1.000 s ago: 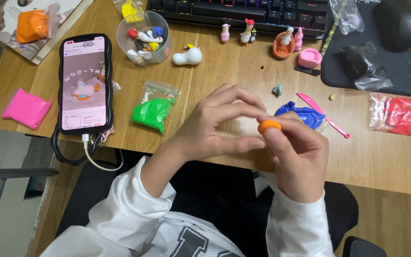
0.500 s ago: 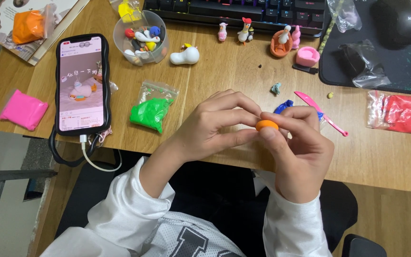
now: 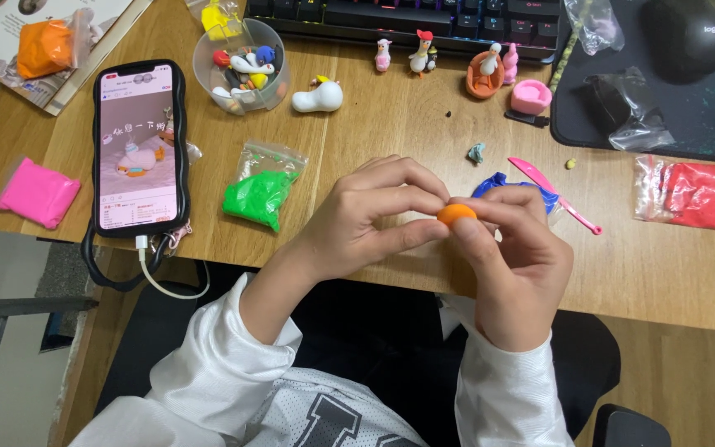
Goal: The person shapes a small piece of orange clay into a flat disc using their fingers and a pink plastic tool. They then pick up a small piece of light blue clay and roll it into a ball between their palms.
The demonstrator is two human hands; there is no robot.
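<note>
left hand and right hand pinch a small orange clay ball between fingertips above the desk's near edge. just behind lie a blue clay bag and pink plastic knife; green clay bag and phone toward the left edge; wooden desk.

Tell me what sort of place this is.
Probably a home computer desk used for clay crafting: a wooden desktop, a black backlit keyboard, and small clay bird figurines.
</note>
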